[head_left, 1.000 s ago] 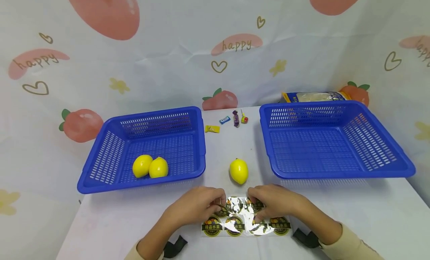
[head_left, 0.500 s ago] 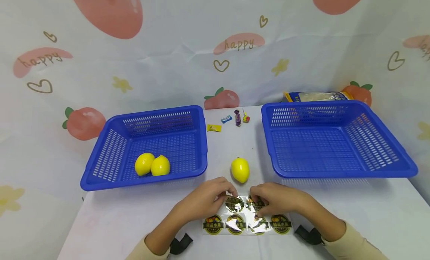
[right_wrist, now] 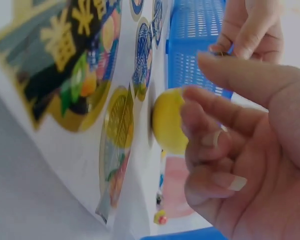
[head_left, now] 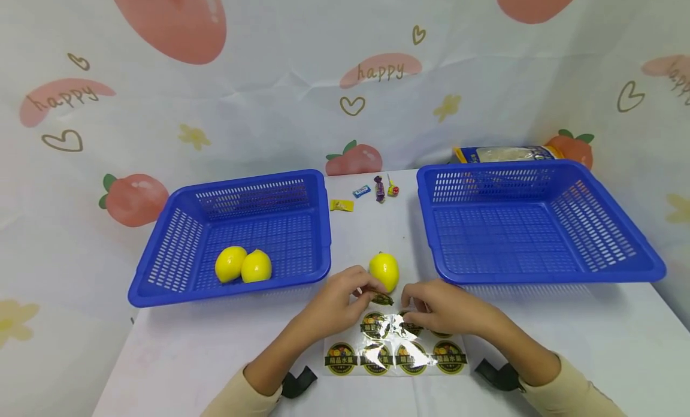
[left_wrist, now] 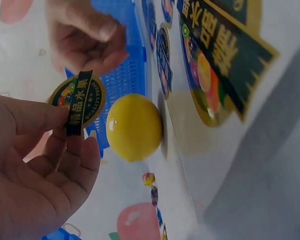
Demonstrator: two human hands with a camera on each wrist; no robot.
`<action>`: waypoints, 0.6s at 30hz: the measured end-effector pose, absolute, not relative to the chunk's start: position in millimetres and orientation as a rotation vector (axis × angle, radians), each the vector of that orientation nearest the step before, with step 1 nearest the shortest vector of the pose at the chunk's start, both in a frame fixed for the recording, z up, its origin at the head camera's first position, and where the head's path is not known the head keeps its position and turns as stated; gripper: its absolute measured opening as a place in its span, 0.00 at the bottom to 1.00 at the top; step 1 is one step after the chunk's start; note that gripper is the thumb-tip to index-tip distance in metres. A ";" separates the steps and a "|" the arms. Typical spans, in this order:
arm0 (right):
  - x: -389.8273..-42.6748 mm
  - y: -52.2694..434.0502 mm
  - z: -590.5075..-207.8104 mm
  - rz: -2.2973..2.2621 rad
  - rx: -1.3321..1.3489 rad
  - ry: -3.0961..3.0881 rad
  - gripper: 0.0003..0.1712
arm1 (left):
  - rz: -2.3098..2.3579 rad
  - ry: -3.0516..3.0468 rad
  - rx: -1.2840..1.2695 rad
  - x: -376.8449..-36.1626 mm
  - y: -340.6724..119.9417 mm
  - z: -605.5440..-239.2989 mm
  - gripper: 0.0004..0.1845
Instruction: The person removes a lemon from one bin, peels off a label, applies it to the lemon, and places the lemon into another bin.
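Note:
Between thumb and fingers my left hand (head_left: 341, 303) pinches a round dark-green and gold sticker (left_wrist: 79, 102) with a banner and fruit print, lifted off the sheet. In the head view it overlaps the table just in front of a yellow lemon (head_left: 384, 271). The clear sticker sheet (head_left: 377, 358), bearing several more such labels, lies flat below both hands. My right hand (head_left: 446, 309) hovers over the sheet's upper right part, fingers loosely bent and holding nothing. The right wrist view shows its fingers (right_wrist: 215, 140) apart from the sheet.
A blue basket (head_left: 137, 290) on the left holds two lemons (head_left: 244, 265). Another blue basket (head_left: 544, 280) stands on the right, with a plastic packet (head_left: 509, 154) behind it. Small candies (head_left: 380, 189) and a lollipop (head_left: 393, 190) lie at the back of the table.
My left hand has peeled the sticker from the sheet's upper left and carried it up and right toward the lemon. My right hand has risen slightly from the sheet.

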State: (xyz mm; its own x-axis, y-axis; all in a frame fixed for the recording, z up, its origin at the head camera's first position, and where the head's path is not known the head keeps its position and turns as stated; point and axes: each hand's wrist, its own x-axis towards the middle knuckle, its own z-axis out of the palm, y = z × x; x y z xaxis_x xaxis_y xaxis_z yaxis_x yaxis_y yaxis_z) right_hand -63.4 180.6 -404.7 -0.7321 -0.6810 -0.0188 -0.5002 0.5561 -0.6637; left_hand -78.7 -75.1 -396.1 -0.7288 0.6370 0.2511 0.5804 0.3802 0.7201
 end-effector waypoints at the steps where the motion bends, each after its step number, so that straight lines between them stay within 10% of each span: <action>1: -63.2 179.9 -405.0 -0.963 -0.964 2.552 0.08 | 1.289 2.562 1.127 -79.0 -74.0 -396.1 0.12; 18: -77.9 164.4 -418.9 -1.223 -0.723 2.581 0.56 | 1.381 2.659 0.904 -91.4 -58.4 -395.5 0.14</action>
